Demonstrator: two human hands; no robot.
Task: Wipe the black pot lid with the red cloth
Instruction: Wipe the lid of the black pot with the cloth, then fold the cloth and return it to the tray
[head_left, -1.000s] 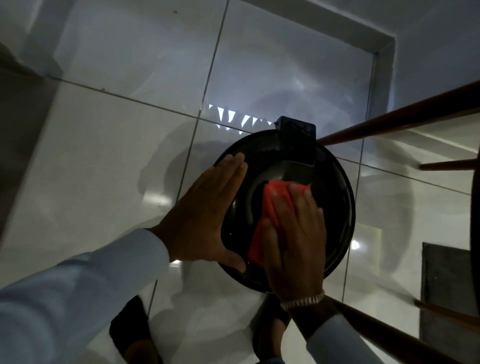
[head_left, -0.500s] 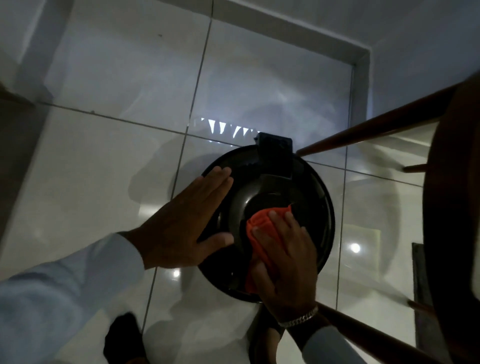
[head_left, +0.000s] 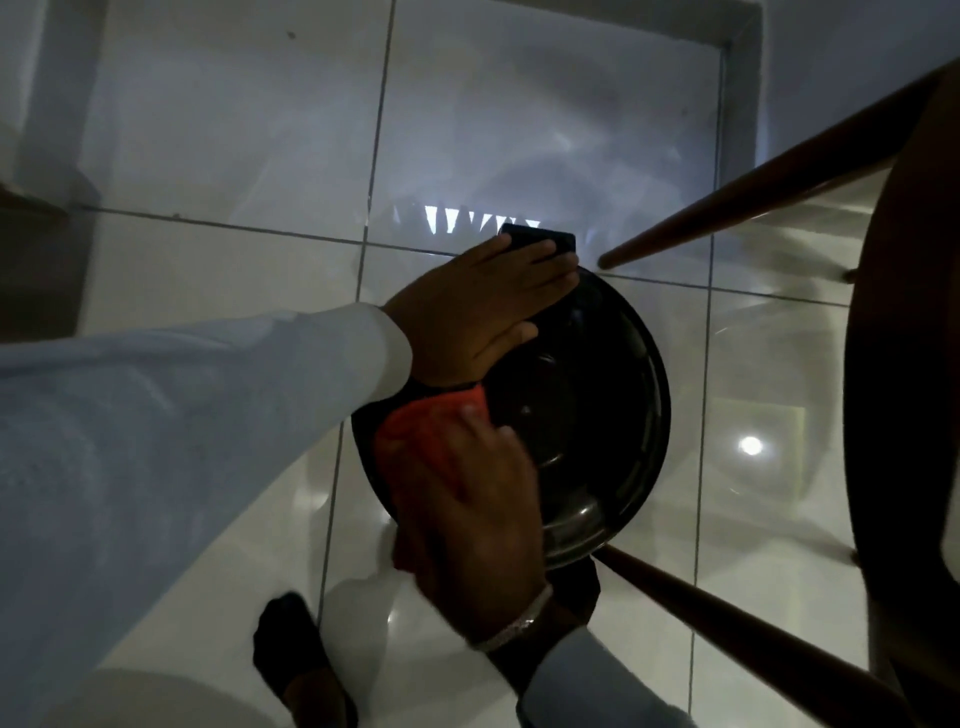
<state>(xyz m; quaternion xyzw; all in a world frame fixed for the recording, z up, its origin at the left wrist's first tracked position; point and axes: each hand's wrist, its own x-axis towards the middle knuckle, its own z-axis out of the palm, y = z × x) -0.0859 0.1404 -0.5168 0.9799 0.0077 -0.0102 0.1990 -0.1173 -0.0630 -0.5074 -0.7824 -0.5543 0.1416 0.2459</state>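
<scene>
The round black pot lid is held above the tiled floor, its shiny hollow side facing me and a black block-shaped handle at its far edge. My left hand lies flat across the lid's upper left rim, fingers stretched toward the handle. My right hand presses the red cloth against the lid's lower left part. Most of the cloth is hidden under that hand.
Brown wooden chair legs and a dark round seat stand close on the right. Glossy white floor tiles lie below. A dark-socked foot is at the bottom.
My left hand slid from the lid's left side up to its top rim near the handle. My right hand moved the cloth from the lid's centre to its lower left edge.
</scene>
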